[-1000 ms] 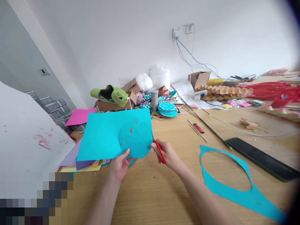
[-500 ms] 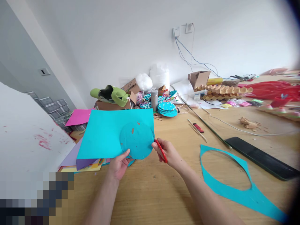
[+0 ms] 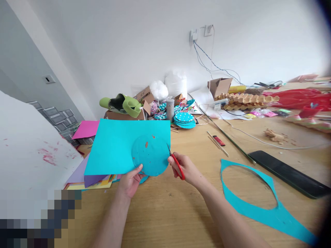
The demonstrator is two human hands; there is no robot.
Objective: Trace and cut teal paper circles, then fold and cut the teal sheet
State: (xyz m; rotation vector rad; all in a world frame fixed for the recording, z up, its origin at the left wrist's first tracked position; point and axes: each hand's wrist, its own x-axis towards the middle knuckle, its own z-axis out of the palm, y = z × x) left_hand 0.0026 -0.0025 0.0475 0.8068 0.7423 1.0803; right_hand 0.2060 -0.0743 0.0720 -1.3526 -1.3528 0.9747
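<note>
My left hand point(image 3: 133, 179) pinches the lower edge of a turquoise sheet of paper point(image 3: 113, 146), thumb on top. Against the sheet's right part lies a turquoise disc point(image 3: 152, 156) with small brown marks, held under the same thumb. In my right hand point(image 3: 184, 167) are red-handled scissors point(image 3: 178, 167), their blades at the sheet's right edge beside the disc. Below the disc, the sheet's edge follows its curve. A turquoise offcut point(image 3: 248, 213) with a large round hole lies on the table to the right of my right forearm.
Coloured paper sheets point(image 3: 77, 170) lie at the left. Behind stand a grey cylinder point(image 3: 170, 109), a stack of turquoise discs point(image 3: 184, 120) and egg trays point(image 3: 245, 100). To the right are thin sticks point(image 3: 218, 144), a green rod point(image 3: 227, 136) and a long black object point(image 3: 287, 174).
The scissor blades have opened wider and now show over the sheet's right edge. The sheet has shifted very slightly; both hands stay nearly where they were.
</note>
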